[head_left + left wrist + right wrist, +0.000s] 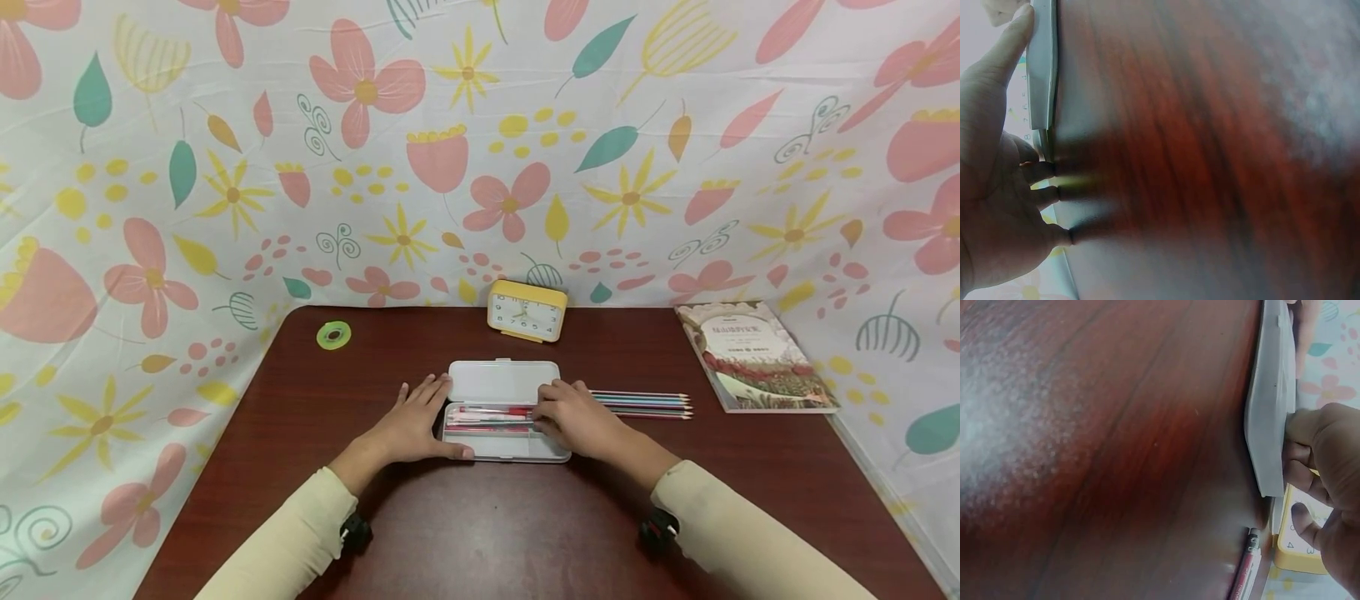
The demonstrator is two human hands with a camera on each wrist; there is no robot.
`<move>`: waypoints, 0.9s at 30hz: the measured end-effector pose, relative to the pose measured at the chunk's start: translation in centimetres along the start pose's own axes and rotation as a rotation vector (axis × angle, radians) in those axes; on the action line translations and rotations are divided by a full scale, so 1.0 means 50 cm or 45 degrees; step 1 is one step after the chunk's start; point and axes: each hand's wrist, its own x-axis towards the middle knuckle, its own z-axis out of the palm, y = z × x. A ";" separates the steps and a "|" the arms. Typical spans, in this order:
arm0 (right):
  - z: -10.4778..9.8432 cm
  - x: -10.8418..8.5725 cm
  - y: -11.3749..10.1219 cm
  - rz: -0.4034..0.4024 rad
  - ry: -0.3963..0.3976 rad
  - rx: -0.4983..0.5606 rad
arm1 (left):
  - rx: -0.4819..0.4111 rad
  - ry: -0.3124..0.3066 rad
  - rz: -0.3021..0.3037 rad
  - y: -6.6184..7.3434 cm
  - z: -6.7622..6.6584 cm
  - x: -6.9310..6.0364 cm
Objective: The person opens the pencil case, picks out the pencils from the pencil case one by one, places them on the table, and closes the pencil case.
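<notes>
A white pencil case (491,451) lies on the table with its lid (504,381) folded back. Several pens (487,414), mostly red and pink, lie lengthwise in its tray. My left hand (408,427) rests at the case's left end, thumb along the front rim and fingers spread toward the lid. In the left wrist view that thumb (1013,47) touches the case wall. My right hand (579,417) reaches into the right end, its curled fingers at the pens' ends; the fingertips are partly hidden. Several colored pencils (645,403) lie just right of the case.
Behind the case stands a yellow alarm clock (527,312). A green tape roll (333,335) lies at the back left, and a book (753,357) at the back right. Floral cloth (450,167) hangs behind the dark wooden table (495,533).
</notes>
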 end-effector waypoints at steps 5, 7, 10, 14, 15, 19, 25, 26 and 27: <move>0.000 0.002 0.002 0.012 0.008 0.058 | -0.006 0.003 -0.003 -0.002 0.001 0.001; 0.002 0.004 0.001 0.011 0.022 0.079 | -0.005 0.001 -0.005 -0.002 0.001 0.001; 0.006 0.011 -0.006 0.010 0.036 0.103 | -0.002 0.000 -0.003 -0.001 0.001 0.001; 0.016 0.031 -0.026 -0.016 0.041 0.042 | -0.002 0.009 0.007 -0.003 0.003 0.001; 0.019 0.038 -0.032 -0.022 0.041 0.018 | -0.005 0.013 0.012 -0.003 0.003 0.001; 0.029 0.068 -0.055 -0.038 0.046 -0.074 | -0.003 0.013 0.013 -0.003 0.002 0.001; 0.033 0.096 -0.077 -0.013 0.012 -0.127 | 0.019 0.002 0.000 0.003 -0.002 0.000; 0.033 0.100 -0.081 -0.010 0.002 -0.129 | 0.020 0.004 0.001 0.003 -0.002 -0.001; 0.033 0.103 -0.085 -0.009 -0.008 -0.130 | 0.024 0.003 0.000 0.004 -0.003 -0.001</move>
